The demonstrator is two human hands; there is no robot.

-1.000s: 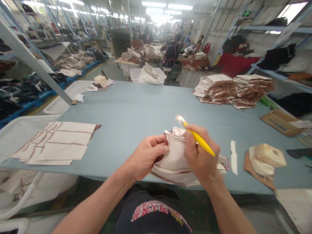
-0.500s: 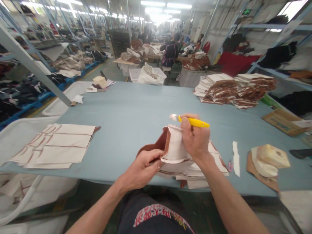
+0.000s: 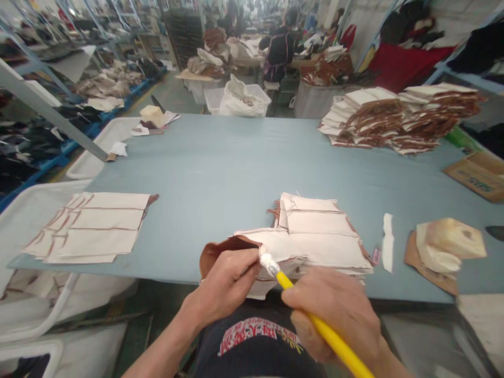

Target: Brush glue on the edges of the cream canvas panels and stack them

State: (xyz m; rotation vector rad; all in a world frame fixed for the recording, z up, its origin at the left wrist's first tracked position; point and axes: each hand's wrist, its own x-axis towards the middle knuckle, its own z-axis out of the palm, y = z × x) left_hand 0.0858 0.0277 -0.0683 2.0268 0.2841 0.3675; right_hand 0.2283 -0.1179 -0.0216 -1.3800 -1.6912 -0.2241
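Note:
My left hand (image 3: 228, 278) pinches the edge of a cream and brown fabric pouch (image 3: 271, 242) whose brown inside gapes open to the left. My right hand (image 3: 334, 310) is wrapped around the yellow handle of a brush (image 3: 325, 333). The brush's whitish, coated tip meets the pouch edge right beside my left fingertips. Just beyond the pouch lies a stack of cream fabric pieces (image 3: 318, 220) with brown edges, and the pouch partly overlaps it.
Flat cream pieces (image 3: 104, 226) lie on the blue-grey table (image 3: 212, 163) at left. A tall fabric pile (image 3: 389, 118) stands back right. At right are a white strip (image 3: 388, 244), a yellowish block (image 3: 452, 239) and a cardboard box (image 3: 476, 176). A person (image 3: 280, 50) sits beyond.
My right hand has come down and toward me, bringing the brush tip onto the pouch edge. The pouch has been lowered and turned, uncovering the stack behind it. The view has tilted down.

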